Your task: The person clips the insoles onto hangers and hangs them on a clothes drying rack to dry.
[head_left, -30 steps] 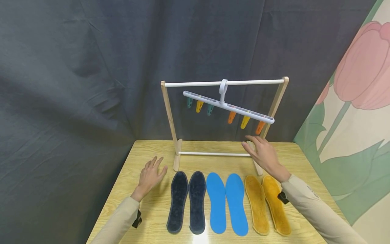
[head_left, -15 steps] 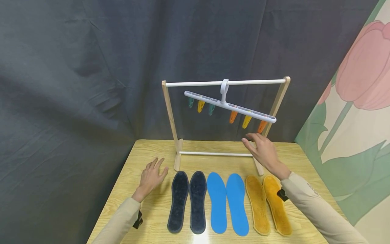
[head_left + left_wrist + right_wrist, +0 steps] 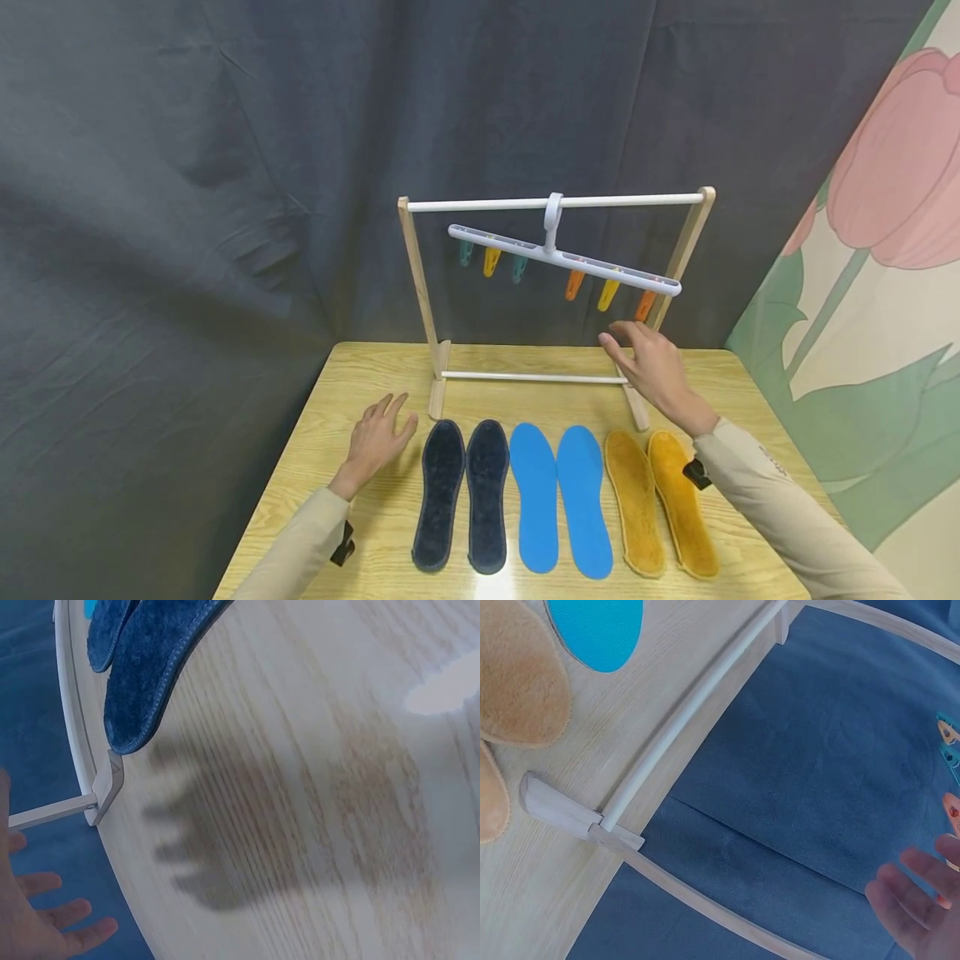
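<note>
My left hand (image 3: 375,437) hovers over the table left of the dark insoles, fingers spread and holding nothing; its shadow falls on the wood in the left wrist view. My right hand (image 3: 651,367) is raised in front of the rack's right leg, just below the orange clip (image 3: 644,306) at the hanger's right end, with a gap between thumb and fingers. A pale clip hanger (image 3: 517,246) hangs tilted from the rack's top bar, bearing teal, yellow and orange clips. On the table lie two dark fuzzy insoles (image 3: 487,496), two blue insoles (image 3: 536,500) and two tan-yellow insoles (image 3: 634,504).
The wooden rack (image 3: 420,283) with white bars stands at the back of the wood-grain table (image 3: 360,367). A dark curtain (image 3: 187,250) hangs behind it, and a wall with painted tulips (image 3: 885,167) is at the right.
My right hand has risen slightly near the hanger's right end. The hanger has swung a little, its right end slightly higher. My left hand has shifted slightly right and down.
</note>
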`<state>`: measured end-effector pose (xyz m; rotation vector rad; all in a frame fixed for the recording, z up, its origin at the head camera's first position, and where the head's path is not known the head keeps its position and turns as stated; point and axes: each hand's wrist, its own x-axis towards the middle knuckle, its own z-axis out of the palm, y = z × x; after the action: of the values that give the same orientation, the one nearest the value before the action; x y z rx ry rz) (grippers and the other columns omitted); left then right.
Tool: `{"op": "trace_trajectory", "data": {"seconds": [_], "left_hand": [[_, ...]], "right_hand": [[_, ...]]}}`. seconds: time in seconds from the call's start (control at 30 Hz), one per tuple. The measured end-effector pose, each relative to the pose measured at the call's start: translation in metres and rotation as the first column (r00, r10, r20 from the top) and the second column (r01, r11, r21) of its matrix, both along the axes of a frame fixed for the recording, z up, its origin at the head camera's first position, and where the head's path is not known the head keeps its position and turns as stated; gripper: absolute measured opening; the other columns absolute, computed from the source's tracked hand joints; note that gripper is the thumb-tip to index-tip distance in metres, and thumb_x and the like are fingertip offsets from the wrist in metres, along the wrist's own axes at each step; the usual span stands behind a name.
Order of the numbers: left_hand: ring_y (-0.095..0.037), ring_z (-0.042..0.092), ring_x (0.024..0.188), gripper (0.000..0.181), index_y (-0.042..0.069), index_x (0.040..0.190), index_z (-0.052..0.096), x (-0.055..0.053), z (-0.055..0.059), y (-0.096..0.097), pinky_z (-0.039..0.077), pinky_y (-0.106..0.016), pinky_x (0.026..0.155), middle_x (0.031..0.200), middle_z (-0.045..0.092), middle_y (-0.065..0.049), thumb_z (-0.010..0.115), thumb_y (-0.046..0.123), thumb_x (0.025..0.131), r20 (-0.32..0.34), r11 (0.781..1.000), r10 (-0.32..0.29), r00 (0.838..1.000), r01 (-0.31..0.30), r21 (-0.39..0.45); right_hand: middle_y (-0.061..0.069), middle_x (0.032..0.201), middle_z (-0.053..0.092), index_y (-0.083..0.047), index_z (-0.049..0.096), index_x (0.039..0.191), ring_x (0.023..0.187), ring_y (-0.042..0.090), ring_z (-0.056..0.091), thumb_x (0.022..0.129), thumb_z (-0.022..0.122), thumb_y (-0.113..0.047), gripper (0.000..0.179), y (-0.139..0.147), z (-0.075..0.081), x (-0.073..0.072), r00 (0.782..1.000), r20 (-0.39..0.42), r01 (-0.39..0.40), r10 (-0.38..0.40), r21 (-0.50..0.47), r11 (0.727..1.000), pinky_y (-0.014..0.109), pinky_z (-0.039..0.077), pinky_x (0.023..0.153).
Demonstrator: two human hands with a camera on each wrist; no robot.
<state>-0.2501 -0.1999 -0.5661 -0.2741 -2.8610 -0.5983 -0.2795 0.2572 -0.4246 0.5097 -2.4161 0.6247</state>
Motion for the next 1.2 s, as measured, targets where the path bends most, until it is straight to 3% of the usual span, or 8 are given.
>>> {"op": "trace_trajectory", "data": {"seconds": [0.37, 0.6, 0.87, 1.2], "left_hand": [[-0.050, 0.051, 0.120, 0.054, 0.010, 0.144, 0.051, 0.006, -0.008, 0.008, 0.045, -0.066, 0.089, 0.138, 0.051, -0.023, 0.050, 0.045, 0.102, 0.053, 0.999, -0.007, 0.999, 0.005, 0.035], [-0.050, 0.054, 0.115, 0.050, 0.006, 0.138, 0.056, 0.010, -0.012, 0.012, 0.047, -0.065, 0.086, 0.132, 0.055, -0.023, 0.051, 0.041, 0.102, 0.079, 0.998, -0.015, 0.997, 0.009, 0.068], [-0.047, 0.057, 0.109, 0.046, 0.006, 0.134, 0.060, 0.013, -0.016, 0.015, 0.051, -0.061, 0.082, 0.127, 0.059, -0.023, 0.055, 0.039, 0.101, 0.065, 0.998, -0.016, 0.998, 0.012, 0.056], [-0.047, 0.058, 0.107, 0.046, 0.004, 0.133, 0.060, 0.016, -0.020, 0.018, 0.052, -0.060, 0.076, 0.126, 0.058, -0.024, 0.057, 0.036, 0.101, 0.113, 0.993, -0.001, 0.994, -0.012, 0.118]], "right_hand": [[0.019, 0.106, 0.069, 0.001, 0.066, 0.116, 0.082, 0.037, 0.066, 0.100, 0.059, -0.034, 0.039, 0.001, 0.000, -0.001, 1.000, 0.012, 0.021, -0.021, 0.008, 1.000, 0.055, 0.052, 0.068], [0.018, 0.109, 0.069, 0.001, 0.066, 0.117, 0.092, 0.037, 0.066, 0.100, 0.060, -0.035, 0.040, -0.003, -0.004, -0.003, 0.998, 0.061, 0.005, -0.004, -0.015, 1.000, 0.056, 0.051, 0.075], [0.017, 0.109, 0.069, -0.001, 0.067, 0.118, 0.092, 0.037, 0.066, 0.100, 0.060, -0.036, 0.040, -0.011, -0.006, -0.006, 0.997, 0.071, -0.001, 0.002, -0.014, 1.000, 0.055, 0.052, 0.073], [0.019, 0.107, 0.068, 0.001, 0.067, 0.116, 0.089, 0.038, 0.066, 0.099, 0.061, -0.033, 0.038, -0.021, -0.011, -0.010, 0.999, 0.025, -0.035, 0.035, -0.032, 0.999, 0.054, 0.052, 0.071]]}}
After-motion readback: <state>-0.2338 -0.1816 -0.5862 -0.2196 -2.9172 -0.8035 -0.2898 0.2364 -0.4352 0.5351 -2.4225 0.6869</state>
